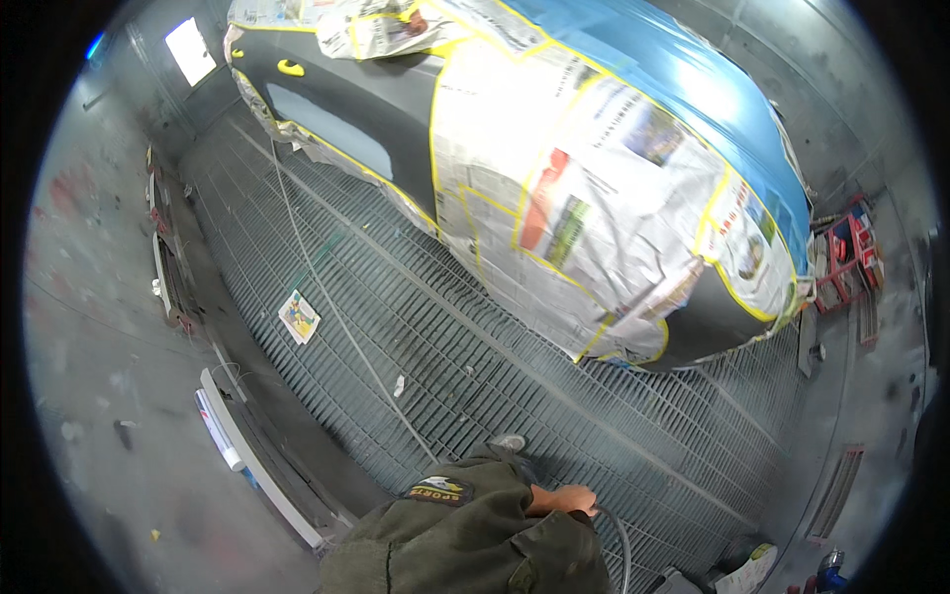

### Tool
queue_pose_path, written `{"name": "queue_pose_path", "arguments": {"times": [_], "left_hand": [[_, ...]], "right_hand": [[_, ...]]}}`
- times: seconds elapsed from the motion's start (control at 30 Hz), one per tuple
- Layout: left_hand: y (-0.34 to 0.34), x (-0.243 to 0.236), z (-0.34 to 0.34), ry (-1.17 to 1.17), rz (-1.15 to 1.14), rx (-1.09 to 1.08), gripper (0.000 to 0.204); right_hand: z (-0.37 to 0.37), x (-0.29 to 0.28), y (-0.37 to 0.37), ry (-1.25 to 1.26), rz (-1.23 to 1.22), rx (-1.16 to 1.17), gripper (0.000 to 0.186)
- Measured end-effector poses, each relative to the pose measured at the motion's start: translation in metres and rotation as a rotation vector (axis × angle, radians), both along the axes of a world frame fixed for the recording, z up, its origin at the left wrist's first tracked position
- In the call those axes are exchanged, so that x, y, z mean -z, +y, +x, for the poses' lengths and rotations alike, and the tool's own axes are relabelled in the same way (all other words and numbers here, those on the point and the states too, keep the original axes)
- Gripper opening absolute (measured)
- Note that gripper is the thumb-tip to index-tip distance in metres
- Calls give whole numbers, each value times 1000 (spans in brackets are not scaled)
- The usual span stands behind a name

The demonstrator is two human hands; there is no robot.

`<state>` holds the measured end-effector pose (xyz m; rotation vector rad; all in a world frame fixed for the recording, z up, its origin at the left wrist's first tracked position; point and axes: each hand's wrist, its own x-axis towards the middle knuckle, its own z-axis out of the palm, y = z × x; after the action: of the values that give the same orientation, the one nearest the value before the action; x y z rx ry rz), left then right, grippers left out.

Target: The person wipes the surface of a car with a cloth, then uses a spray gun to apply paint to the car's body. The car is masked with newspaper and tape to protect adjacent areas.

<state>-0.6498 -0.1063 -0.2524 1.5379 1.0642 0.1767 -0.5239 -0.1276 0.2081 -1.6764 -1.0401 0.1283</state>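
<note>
My left hand (569, 499) reaches out of an olive sleeve at the bottom centre, its fingers closed round a thin grey hose (621, 543). From there the hose bends down to the lower edge. Another stretch of grey hose runs over the floor grating from the car to my sleeve. My right hand does not show; an olive sleeve fills the space below the left hand. Ahead stands a car body (396, 109), masked with newspaper (633, 198), yellow tape and blue film (683, 74). Its uncovered panels are dark grey, with a lighter grey patch on the side.
Metal grating (475, 346) covers the floor, with a printed paper sheet (299, 318) on it. Along the left wall lie long trim pieces (257, 455) and a white roll (220, 431). A red rack (848, 259) stands right. A blue and silver object (832, 571) is at the lower right.
</note>
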Motion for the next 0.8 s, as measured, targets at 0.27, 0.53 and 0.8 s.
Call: {"name": "queue_pose_path", "arguments": {"times": [0.27, 0.53, 0.8], "left_hand": [[32, -16, 183, 125, -48, 174, 45], [10, -54, 440, 242, 74, 141, 26], [72, -81, 607, 168, 8, 19, 27]], "right_hand": [[280, -9, -8, 73, 62, 9, 59], [557, -24, -56, 97, 91, -51, 61], [733, -33, 20, 124, 136, -148, 56]]}}
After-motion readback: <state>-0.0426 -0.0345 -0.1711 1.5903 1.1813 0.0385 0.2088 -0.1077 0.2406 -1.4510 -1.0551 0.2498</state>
